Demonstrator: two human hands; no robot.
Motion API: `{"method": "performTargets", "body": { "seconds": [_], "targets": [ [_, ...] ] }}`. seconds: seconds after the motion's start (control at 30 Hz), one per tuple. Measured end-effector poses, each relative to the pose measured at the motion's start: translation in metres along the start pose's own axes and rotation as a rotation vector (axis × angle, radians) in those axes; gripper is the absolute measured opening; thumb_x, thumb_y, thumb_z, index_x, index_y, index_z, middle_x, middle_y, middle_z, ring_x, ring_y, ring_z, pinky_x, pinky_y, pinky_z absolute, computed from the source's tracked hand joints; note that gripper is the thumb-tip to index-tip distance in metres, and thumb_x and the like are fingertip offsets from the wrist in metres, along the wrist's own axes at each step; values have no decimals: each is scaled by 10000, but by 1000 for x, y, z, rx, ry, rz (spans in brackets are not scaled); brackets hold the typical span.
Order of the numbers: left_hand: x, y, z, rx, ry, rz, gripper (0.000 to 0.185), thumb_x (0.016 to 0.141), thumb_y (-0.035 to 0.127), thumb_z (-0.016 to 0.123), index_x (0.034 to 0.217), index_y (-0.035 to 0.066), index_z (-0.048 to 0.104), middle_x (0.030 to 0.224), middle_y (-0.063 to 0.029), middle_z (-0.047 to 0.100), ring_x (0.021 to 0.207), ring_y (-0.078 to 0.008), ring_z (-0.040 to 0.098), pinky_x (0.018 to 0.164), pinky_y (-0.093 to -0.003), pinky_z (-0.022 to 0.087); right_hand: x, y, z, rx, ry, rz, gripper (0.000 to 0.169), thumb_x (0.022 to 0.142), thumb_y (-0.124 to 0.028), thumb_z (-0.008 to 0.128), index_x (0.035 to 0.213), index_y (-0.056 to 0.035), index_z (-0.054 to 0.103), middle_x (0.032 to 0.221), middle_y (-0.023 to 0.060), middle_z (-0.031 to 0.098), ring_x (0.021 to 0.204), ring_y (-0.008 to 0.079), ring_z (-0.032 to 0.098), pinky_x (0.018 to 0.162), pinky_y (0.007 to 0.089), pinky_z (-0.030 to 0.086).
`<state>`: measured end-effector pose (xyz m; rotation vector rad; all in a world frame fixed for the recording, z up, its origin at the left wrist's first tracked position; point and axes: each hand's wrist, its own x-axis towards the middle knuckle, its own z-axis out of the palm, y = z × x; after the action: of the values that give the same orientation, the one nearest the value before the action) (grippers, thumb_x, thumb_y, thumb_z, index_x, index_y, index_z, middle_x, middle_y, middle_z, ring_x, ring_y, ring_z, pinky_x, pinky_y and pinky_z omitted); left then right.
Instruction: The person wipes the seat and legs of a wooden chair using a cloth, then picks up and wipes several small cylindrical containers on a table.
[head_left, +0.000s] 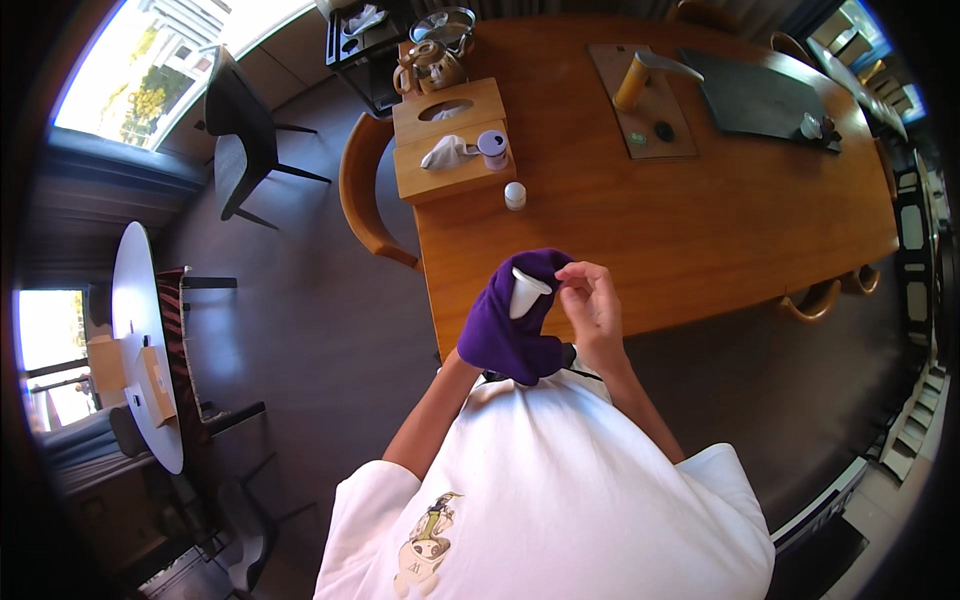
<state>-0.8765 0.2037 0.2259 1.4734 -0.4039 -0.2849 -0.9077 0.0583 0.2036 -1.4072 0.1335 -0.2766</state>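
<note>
A purple cloth drapes over my left hand, hiding its fingers; only the wrist shows below the fabric. Nestled in the folds is a small white cup, tilted, its wide rim towards the upper right. The covered hand carries cloth and cup above the near left corner of the wooden table. My right hand is at the cloth's right edge, beside the cup's rim. Its thumb and forefinger are bent close together by the fabric; whether they pinch it is unclear.
Beyond my hands are a small white container, a lidded cup and wooden tissue boxes. Behind them stands a teapot. Farther right are a yellow-handled object and a dark tray. A wooden chair adjoins the left edge.
</note>
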Motion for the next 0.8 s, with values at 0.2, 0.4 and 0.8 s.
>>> {"method": "performTargets", "body": {
  "seconds": [0.2,0.4,0.8],
  "targets": [
    [-22,-63,-12,111,-83,-119,486,706,101,804,1128,86,565,977,-49,600,882,-180,575,817,-297,476,10,-17,-9,-413,-401,-50,127,939,-125,598,1009,-21,622,960,65,615,808,138,571,699,265,457],
    [-28,-58,-16,35,-225,-240,397,752,156,804,1071,83,578,963,-18,563,902,-156,545,861,-296,460,9,-12,-5,-612,-477,-194,246,899,-254,588,958,-15,583,696,103,588,568,241,571,539,325,454],
    [12,9,-32,645,-597,-407,483,763,298,742,1125,68,517,994,-83,627,763,-273,640,701,-345,504,28,-32,-19,-566,-689,-438,350,862,-378,612,978,-52,563,851,172,634,709,295,632,605,385,487]
  ]
}}
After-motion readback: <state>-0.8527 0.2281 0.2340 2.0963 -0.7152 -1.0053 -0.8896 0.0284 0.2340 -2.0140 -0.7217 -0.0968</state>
